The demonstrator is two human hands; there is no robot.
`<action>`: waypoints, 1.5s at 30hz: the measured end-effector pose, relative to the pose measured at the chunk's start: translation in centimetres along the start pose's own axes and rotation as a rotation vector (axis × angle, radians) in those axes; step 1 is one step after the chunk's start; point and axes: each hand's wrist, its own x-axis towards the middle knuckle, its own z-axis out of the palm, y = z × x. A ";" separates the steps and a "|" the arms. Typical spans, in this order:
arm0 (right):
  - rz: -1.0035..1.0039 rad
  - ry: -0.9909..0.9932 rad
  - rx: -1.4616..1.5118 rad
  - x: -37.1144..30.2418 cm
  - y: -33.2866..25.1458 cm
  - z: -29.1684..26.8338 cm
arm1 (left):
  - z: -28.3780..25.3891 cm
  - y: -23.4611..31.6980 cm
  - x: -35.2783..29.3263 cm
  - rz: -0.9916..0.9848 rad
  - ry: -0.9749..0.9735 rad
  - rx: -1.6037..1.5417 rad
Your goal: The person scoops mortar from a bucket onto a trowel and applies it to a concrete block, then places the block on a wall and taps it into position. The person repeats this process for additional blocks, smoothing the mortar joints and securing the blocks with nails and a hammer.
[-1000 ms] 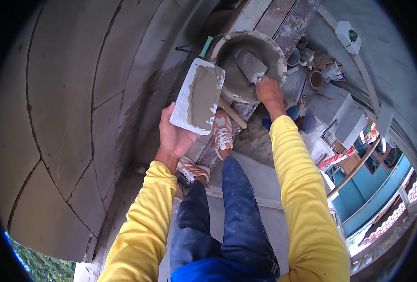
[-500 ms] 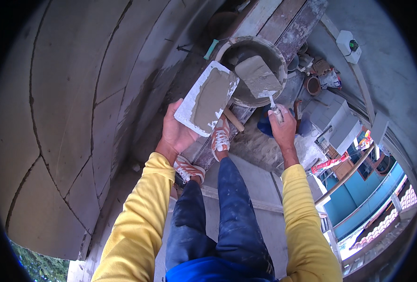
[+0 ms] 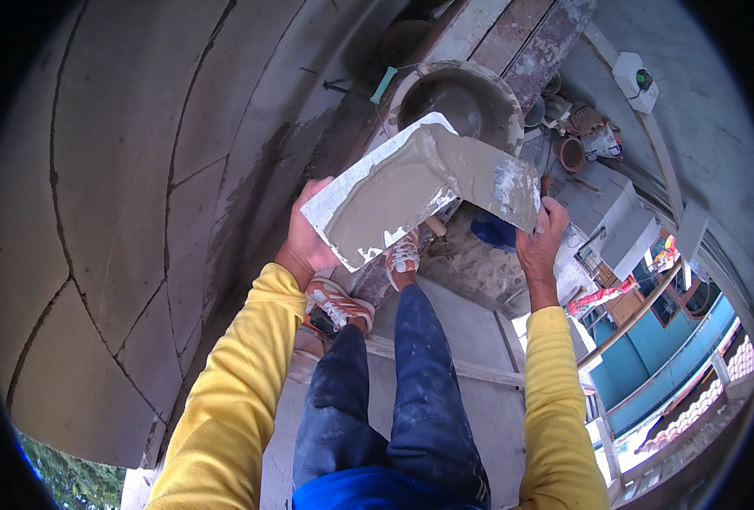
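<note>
Grey trowel (image 3: pixel 498 180), now against white slab (image 3: pixel 363 177)

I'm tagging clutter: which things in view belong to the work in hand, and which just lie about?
In use:
White slab, in the left hand
Trowel, in the right hand
Grey paste on both
Round tub

Apparently lying about:
Green handle beside the tub
Wooden handle
Reddish pot

In middle of the frame, can count two bare hands (image 3: pixel 311 238) (image 3: pixel 542 240), one white rectangular slab (image 3: pixel 368 166), one flat grey trowel (image 3: pixel 500 180); lower, two orange-white laced shoes (image 3: pixel 340 304) (image 3: pixel 404 255); upper, one round grey tub (image 3: pixel 404 87).
</note>
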 end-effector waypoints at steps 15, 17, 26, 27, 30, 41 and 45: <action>0.130 -0.069 0.143 5.3 -11.1 -6.4 | 4.2 -2.6 3.1 0.152 -0.061 0.030; 0.082 -0.101 0.140 4.8 -11.6 -6.7 | 4.7 -2.9 3.3 0.142 -0.045 0.023; 0.044 -0.132 0.162 -1.3 -14.8 -6.7 | 7.0 -4.6 4.6 0.287 0.069 0.024; 0.015 -0.128 0.176 -2.3 -14.9 -6.7 | 7.0 -4.6 4.6 0.319 0.111 0.062; -0.054 -0.117 0.239 -4.4 -15.3 -7.2 | 7.2 -4.4 4.6 0.409 0.193 0.112; 0.107 -0.057 0.123 -2.6 -16.1 -5.1 | 8.6 -5.6 4.0 0.285 0.038 -0.066; 0.070 -0.154 0.225 -7.4 -17.0 -7.5 | 8.4 -5.5 3.3 0.364 0.057 -0.087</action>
